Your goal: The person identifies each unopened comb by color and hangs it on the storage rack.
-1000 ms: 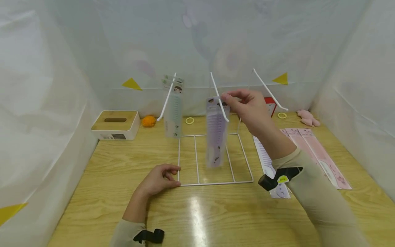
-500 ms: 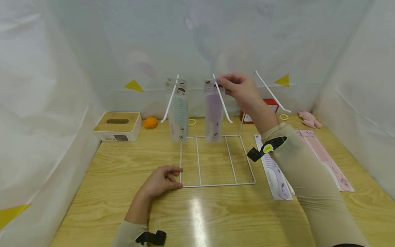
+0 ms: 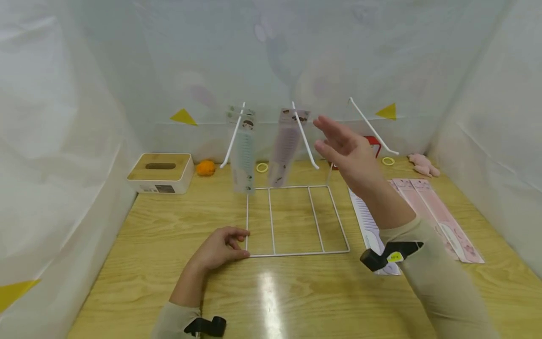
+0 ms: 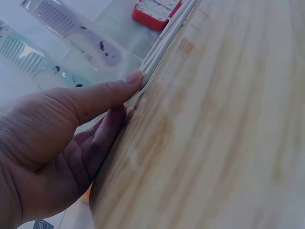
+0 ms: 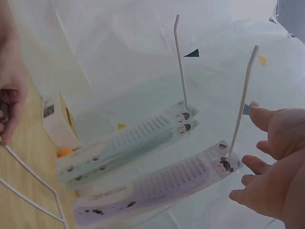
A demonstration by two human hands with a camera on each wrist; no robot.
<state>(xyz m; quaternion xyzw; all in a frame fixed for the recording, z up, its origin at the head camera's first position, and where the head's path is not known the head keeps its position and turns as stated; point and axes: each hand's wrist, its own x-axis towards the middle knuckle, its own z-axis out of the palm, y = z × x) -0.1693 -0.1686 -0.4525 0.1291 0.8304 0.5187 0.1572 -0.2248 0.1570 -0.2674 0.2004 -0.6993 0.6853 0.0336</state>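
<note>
My left hand (image 3: 219, 247) pinches the near left corner of a white wire display rack (image 3: 271, 221) between thumb and fingers. From the rack's middle prong hangs a packaged purple comb (image 3: 284, 148), its lower end swung to the left. Two packaged green combs (image 5: 133, 136) hang on the left prong in the right wrist view. Just right of the purple comb, my right hand (image 3: 355, 162) is held up with its fingers extended, apart from the package and holding nothing. No comb hangs on the right prong (image 3: 372, 127).
Packaged purple combs (image 3: 366, 219) and pink combs (image 3: 444, 216) lie to the right of the rack, partly behind the right forearm. Toward the back are a tissue box (image 3: 161, 173), an orange ball-like thing (image 3: 205, 167), yellow rings (image 3: 262, 167), a red-framed thing (image 4: 150, 19) and a pink plush toy (image 3: 422, 165).
My right hand has slid the purple comb back along the middle prong, let go of it and drawn away to the right. The comb now swings on the prong. My left hand stays at the rack corner.
</note>
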